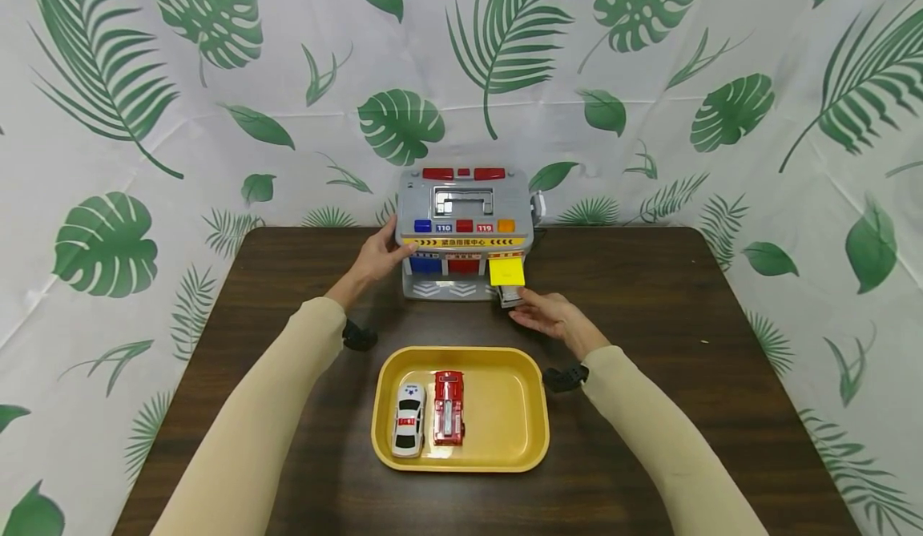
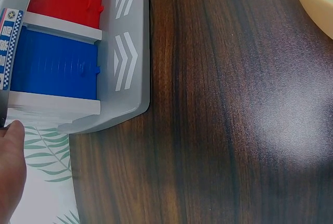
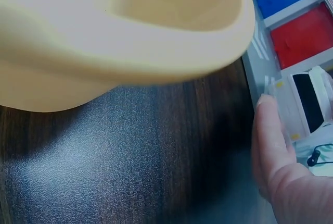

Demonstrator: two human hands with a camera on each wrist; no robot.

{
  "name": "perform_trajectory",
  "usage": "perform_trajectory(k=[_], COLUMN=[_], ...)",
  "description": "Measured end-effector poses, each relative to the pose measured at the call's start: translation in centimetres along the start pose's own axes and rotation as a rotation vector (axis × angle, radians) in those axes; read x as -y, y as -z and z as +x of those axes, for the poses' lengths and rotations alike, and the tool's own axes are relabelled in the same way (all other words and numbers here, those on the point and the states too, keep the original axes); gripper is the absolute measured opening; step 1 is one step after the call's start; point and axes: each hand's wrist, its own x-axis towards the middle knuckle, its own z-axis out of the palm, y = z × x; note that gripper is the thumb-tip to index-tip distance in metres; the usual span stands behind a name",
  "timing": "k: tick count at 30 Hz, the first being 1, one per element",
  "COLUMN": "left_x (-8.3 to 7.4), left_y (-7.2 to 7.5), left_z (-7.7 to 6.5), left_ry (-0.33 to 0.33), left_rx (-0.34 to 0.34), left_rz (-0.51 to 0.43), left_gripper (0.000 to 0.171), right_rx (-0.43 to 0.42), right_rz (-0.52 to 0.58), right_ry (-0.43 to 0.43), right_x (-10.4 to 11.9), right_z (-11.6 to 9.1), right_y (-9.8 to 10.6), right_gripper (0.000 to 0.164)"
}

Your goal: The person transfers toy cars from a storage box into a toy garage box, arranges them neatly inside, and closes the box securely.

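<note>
A grey toy rescue-station garage stands at the table's back, with a blue door and a red door down and a yellow flap door raised at its right bay. My left hand grips the garage's left side, thumb on the front. At the right bay, my right hand holds a whitish toy car with a black windscreen, partly under the yellow flap. Part of this car is hidden by the flap and my fingers.
In front of the garage sits a yellow tray. A white toy police car and a red toy fire truck lie in its left half. Behind the dark wooden table hangs a leaf-patterned cloth.
</note>
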Motion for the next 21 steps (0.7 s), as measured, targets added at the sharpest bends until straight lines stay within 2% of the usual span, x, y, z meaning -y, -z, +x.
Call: perform_trajectory(k=[7, 9, 15, 18, 21], left_x=[-0.02, -0.81, -0.55, -0.15, -0.10], left_y=[0.02, 0.04, -0.02, -0.03, -0.02], left_z=[-0.05, -0.43, -0.25, -0.09, -0.11], left_ry=[-0.013, -0.003, -0.010, -0.007, -0.004], left_rx=[0.004, 0.014, 0.012, 0.002, 0.000], left_rz=[-0.003, -0.010, 0.009, 0.021, 0.021], left_gripper=[0.080, 0.079, 0.079, 0.079, 0.080], right_rx=[0.007, 0.044, 0.227, 0.266, 0.263], right_rz=[0.013, -0.010, -0.025, -0.027, -0.042], right_ry=[0.015, 0.036, 0.127, 0.127, 0.115], right_x=[0.02, -0.03, 0.33, 0.61, 0.63], right_z=[0.06, 0.17, 0.37, 0.27, 0.30], right_y=[-0.01, 0.04, 0.24, 0.30, 0.44], right_gripper=[0.054, 0.053, 0.054, 0.055, 0.056])
